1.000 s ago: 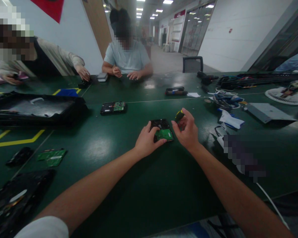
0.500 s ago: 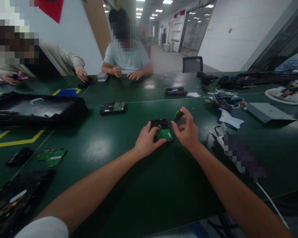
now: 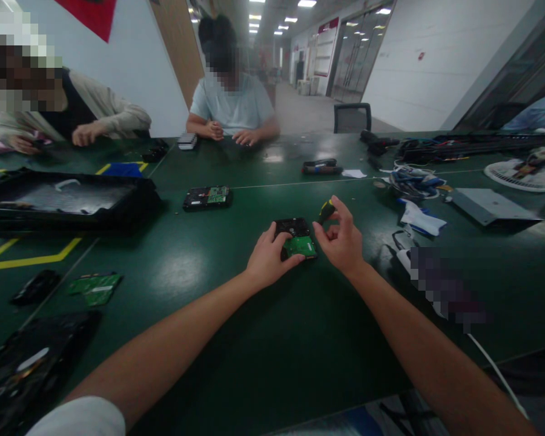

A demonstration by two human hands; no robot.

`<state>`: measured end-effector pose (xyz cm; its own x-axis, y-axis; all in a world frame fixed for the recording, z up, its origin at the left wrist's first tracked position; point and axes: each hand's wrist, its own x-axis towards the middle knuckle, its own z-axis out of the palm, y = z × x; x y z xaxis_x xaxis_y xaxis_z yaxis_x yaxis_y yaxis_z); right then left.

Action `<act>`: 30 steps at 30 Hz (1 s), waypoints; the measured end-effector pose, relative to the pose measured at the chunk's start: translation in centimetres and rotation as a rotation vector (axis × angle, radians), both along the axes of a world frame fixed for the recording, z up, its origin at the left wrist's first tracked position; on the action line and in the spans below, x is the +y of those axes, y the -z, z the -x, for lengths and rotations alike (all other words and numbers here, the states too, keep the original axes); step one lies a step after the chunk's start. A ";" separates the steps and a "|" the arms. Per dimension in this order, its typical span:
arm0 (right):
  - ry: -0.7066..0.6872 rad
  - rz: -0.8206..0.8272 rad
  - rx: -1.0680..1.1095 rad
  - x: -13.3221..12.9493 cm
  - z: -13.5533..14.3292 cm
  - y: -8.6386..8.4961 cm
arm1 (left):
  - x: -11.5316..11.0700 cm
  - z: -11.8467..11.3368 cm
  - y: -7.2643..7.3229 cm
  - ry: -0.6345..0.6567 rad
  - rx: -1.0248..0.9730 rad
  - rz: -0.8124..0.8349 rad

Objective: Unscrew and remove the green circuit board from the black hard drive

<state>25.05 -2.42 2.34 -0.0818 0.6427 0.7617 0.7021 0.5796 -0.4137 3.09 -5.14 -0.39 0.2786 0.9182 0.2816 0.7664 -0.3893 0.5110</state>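
Narrowly closed — right hand (image 3: 341,240), pinching screwdriver (image 3: 327,210)

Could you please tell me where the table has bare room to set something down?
The table is bare between the left hand and loose green circuit board, and between the forearms. It is crowded at right, around the tangled bundle, metal panel and white grille.

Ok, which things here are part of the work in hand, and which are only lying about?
In use:
- hard drive, under the left hand
- screwdriver, in the right hand

Lying about, it seems:
- second drive
- loose green board
- black tray
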 end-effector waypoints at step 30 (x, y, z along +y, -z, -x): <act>0.027 -0.010 -0.012 0.4 -0.4 0.2 | 0.0 0.0 0.0 -0.005 -0.010 0.020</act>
